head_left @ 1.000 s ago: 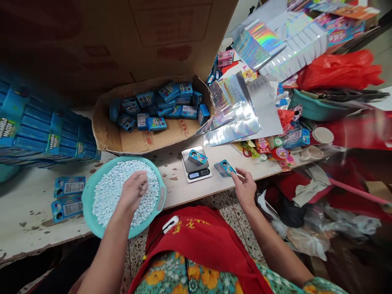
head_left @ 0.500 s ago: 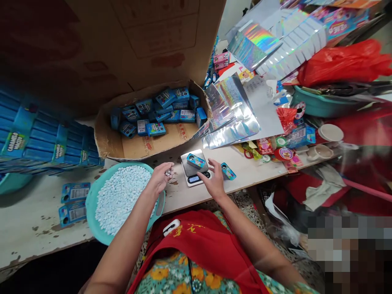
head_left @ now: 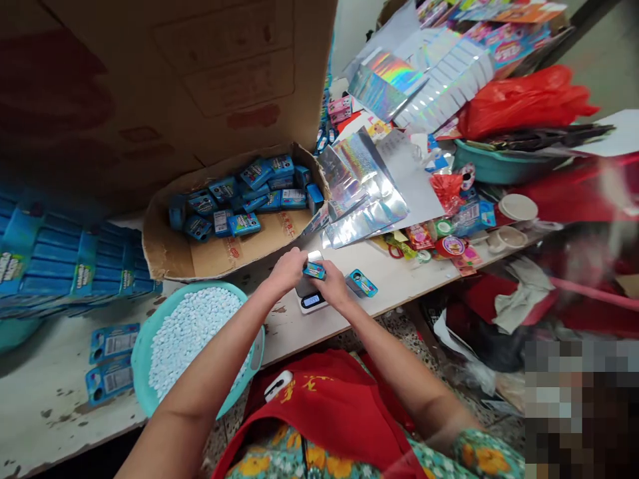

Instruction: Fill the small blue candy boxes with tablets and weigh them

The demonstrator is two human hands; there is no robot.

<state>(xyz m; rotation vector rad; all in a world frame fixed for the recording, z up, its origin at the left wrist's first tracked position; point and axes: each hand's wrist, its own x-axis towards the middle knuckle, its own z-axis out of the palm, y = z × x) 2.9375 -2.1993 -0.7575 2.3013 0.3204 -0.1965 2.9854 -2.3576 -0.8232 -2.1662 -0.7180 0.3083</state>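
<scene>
My right hand [head_left: 330,285] grips a small blue candy box [head_left: 314,269] and holds it tilted over the digital scale [head_left: 311,301]. My left hand [head_left: 289,269] is closed, its fingertips at the left end of that box. Small pale candies showed in this hand a moment ago; my fingers hide them now. The scale's metal plate is partly covered by both hands, and its display is lit. Another blue box [head_left: 363,283] lies flat to the right of the scale. A turquoise basin [head_left: 137,359] of pale blue and white candies stands below my left forearm.
Behind the scale is a cut-down carton [head_left: 200,266] with several blue boxes. Stacked blue packs [head_left: 54,259] stand at left, near two flat blue packs [head_left: 112,359]. Shiny holographic sheets [head_left: 374,193], a red plastic bag [head_left: 524,100] and loose wrappers crowd the right side.
My right hand has taken the blue box off the scale plate and lifted it. My left hand has moved right, from beside the basin to the box. The view has shifted slightly.
</scene>
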